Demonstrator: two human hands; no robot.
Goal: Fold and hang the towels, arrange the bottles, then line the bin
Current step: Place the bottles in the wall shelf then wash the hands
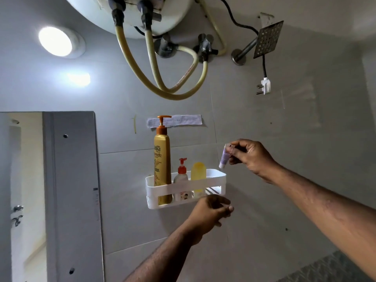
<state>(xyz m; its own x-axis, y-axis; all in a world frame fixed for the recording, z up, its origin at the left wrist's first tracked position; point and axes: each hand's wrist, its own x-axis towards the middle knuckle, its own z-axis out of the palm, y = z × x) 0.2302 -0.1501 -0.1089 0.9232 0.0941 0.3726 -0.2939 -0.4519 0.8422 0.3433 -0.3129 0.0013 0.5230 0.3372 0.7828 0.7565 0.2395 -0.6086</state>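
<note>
A white wall rack (160, 190) holds three bottles: a tall golden pump bottle (162, 159) at its left end, a small white pump bottle with a red top (181, 178) in the middle, and a yellow bottle (198, 170) to the right. My right hand (251, 156) pinches a small pale purple tube (224, 156), cap down, just above the rack's right end. My left hand (209, 213) sits below the rack's front right corner with fingers curled; whether it holds anything cannot be seen.
A mirror (48, 190) hangs on the wall at left. Overhead are a white water heater (130, 15) with yellow hoses (154, 78), a dangling plug (264, 86), a square shower head (268, 39) and a round lamp (56, 41).
</note>
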